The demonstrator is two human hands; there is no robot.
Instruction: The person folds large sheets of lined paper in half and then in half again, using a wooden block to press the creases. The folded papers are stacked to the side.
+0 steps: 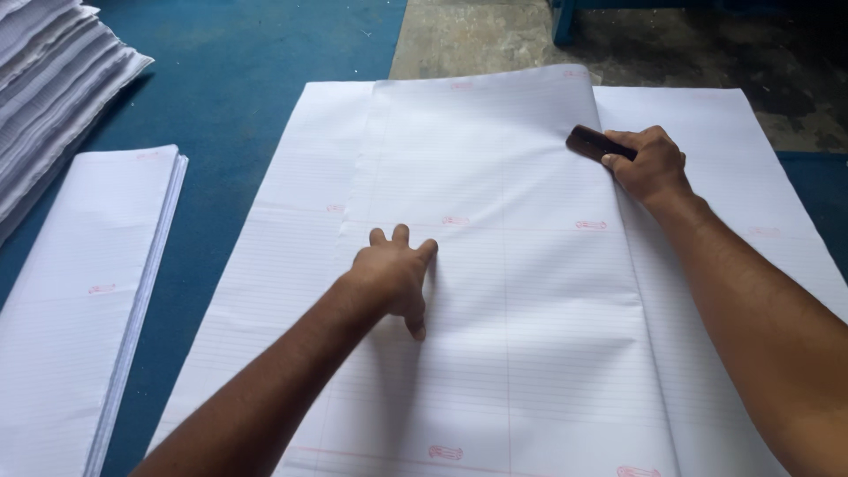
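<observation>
A large white ruled paper sheet (495, 177), folded over, lies on a wider stack of the same sheets (777, 185) on a blue table. My left hand (395, 276) rests flat on the middle of the folded sheet, fingers spread. My right hand (649, 163) grips a dark brown wooden block (589, 141) and presses it on the sheet's right fold edge near the far end.
A stack of folded ruled sheets (84, 300) lies at the left on the blue table (230, 97). A taller pile of paper (44, 79) sits in the far left corner. Beyond the table is a grey concrete floor (495, 35).
</observation>
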